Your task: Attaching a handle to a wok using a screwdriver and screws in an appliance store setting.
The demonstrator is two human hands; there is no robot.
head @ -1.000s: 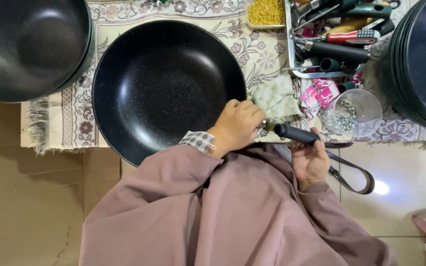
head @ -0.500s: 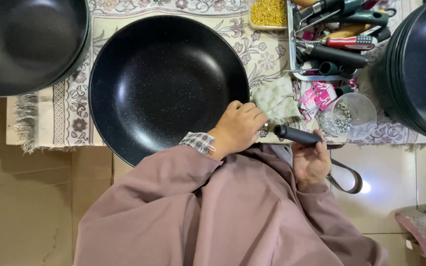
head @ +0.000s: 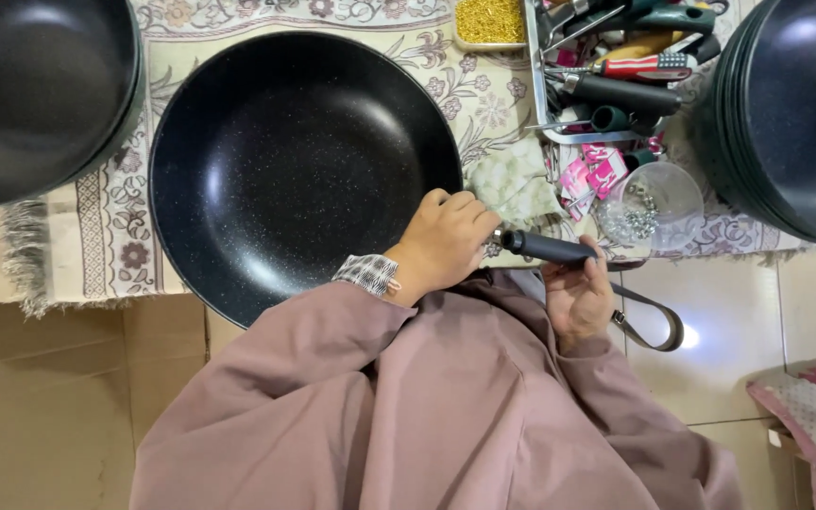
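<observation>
A large black speckled pan (head: 295,170) lies on a patterned cloth (head: 115,236). My left hand (head: 446,241) curls over the pan's right rim and holds it; a checked cuff shows at the wrist. Just to its right, my right hand (head: 573,297) grips a dark cylindrical handle (head: 550,248) whose metal tip points at the pan's rim beside my left fingers. A dark strap loop (head: 654,326) hangs below the right hand. Mauve sleeves cover both arms and fill the lower part of the view.
Another black pan (head: 35,90) sits at the top left, and a stack of black pans (head: 790,113) at the right. A metal tray of hand tools (head: 616,66), a clear cup of small screws (head: 654,203), pink packets (head: 592,175) and a dish of yellow bits (head: 488,21) lie behind.
The view has drifted slightly, so the pan and the tools sit a little differently in frame. Both hands keep the same grip and place.
</observation>
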